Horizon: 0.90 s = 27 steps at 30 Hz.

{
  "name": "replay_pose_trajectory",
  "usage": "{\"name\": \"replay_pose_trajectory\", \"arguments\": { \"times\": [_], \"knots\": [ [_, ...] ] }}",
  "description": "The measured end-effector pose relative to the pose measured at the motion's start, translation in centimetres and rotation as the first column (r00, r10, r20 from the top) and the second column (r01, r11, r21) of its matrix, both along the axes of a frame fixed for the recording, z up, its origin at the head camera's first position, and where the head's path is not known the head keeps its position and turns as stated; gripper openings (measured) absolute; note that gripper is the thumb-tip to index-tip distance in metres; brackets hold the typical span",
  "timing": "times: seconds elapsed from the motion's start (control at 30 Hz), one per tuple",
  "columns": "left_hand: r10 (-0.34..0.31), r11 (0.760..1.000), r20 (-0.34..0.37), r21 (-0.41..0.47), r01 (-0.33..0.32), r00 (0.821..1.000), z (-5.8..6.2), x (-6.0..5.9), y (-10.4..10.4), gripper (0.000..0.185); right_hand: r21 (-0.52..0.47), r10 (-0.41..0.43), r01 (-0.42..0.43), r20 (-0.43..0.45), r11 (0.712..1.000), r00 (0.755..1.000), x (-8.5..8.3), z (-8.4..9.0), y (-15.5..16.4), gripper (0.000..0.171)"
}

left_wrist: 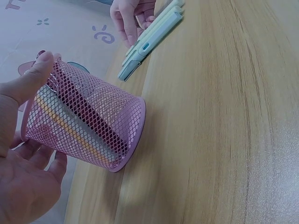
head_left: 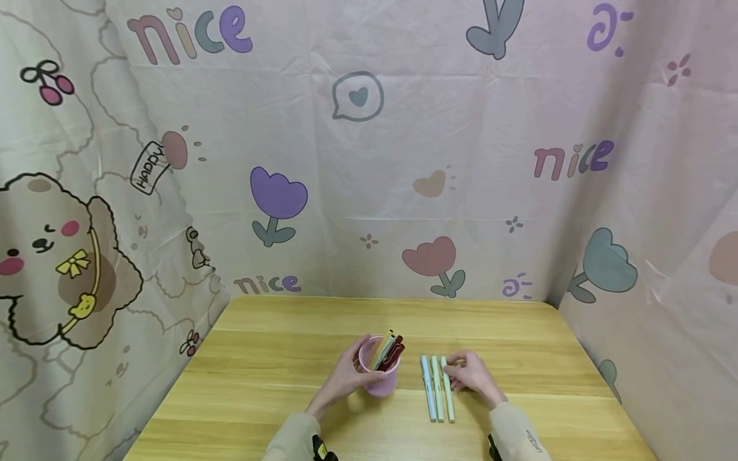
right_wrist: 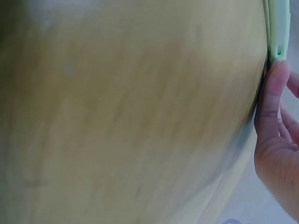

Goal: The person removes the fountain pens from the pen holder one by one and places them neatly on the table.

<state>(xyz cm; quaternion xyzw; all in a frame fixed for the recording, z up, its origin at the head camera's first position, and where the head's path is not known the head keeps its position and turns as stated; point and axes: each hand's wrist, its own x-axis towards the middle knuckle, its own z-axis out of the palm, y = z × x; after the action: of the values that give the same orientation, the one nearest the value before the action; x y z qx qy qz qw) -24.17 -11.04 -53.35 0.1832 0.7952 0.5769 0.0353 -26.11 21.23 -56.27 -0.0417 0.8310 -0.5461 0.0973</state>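
Your left hand [head_left: 346, 378] curls its fingers [left_wrist: 32, 77] round the pink mesh pen cup [head_left: 379, 374] standing mid-bench and holding a few pens — a dark red one and a yellow one show through the mesh. Just right of it three pastel pens [head_left: 437, 387] lie side by side on the bench [head_left: 259, 358], long axes running near to far, and your right hand [head_left: 473, 376] is the nearer one — its loosely bent fingers [right_wrist: 271, 98] touch the rightmost, pale green pen [right_wrist: 279, 28] without closing on it. No writing on the pens is legible; the backdrop cloth [head_left: 357, 141] reads "nice" and "HAPPY".
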Motion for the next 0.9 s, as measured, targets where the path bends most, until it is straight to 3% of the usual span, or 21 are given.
{"name": "replay_pose_trajectory", "arguments": {
  "times": [0.9],
  "knots": [
    [0.014, 1.000, 0.009, 0.005, -0.014, 1.000, -0.31, -0.26, 0.01, 0.099, -0.018, 0.000, -0.001, -0.015, 1.000, 1.000, 0.00, -0.26, -0.04, 0.033]
  ]
}}
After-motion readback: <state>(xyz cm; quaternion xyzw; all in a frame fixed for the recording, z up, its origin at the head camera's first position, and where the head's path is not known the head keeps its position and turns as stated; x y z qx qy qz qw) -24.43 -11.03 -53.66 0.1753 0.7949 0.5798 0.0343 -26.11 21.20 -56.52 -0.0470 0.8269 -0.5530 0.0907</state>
